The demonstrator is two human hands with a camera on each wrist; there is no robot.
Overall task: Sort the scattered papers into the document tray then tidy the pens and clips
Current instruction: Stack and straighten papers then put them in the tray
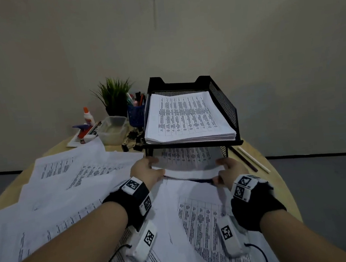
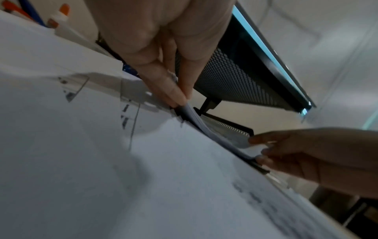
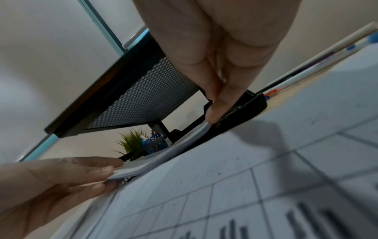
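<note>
A black mesh two-tier document tray (image 1: 223, 102) stands at the back of the table, its upper tier filled with a printed paper stack (image 1: 185, 117). A thin sheaf of papers (image 1: 189, 162) lies partly inside the lower tier. My left hand (image 1: 148, 168) pinches the sheaf's near left corner (image 2: 191, 113); my right hand (image 1: 227, 167) pinches the near right corner (image 3: 202, 129). Loose printed sheets (image 1: 71, 183) cover the table near me. Black binder clips (image 1: 134, 144) lie left of the tray. Pens stand in a blue mesh cup (image 1: 136, 113).
A potted plant (image 1: 115, 96), a glue bottle (image 1: 88, 116), a clear plastic box (image 1: 113, 129) and a stapler (image 1: 83, 131) crowd the back left. Two pencils (image 1: 253, 160) lie right of the tray near the round table's edge (image 1: 282, 175). A wall stands behind.
</note>
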